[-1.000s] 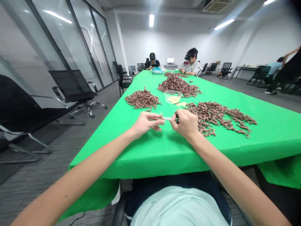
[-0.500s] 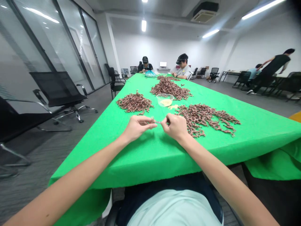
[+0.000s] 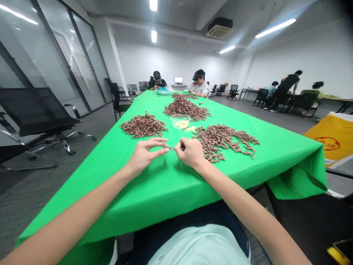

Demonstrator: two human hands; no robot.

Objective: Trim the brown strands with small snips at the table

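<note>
Between the thumb and fingers of my left hand (image 3: 143,156) is a small knobbly brown piece (image 3: 165,145), mostly covered by the fingertips. My right hand (image 3: 191,151) is closed around a thin metal tool (image 3: 171,148), whose tip meets the piece. Just beyond the hands lie a left pile of reddish-brown knobbly pieces (image 3: 143,126) and a looser right pile (image 3: 220,139). A clear plastic bowl (image 3: 173,119) with pale yellow bits stands between them, and more pale crumbs (image 3: 190,129) lie beside it.
A larger brown pile (image 3: 186,107) and a blue plastic bag (image 3: 163,91) lie farther along the green cloth (image 3: 110,191). Two people sit at the far end. An office chair (image 3: 41,114) stands at left, a yellow bag (image 3: 327,136) at right.
The view has turned right, so the table and piles appear farther left. Both hands keep their hold, and the left fingers look slightly more spread around the piece.
</note>
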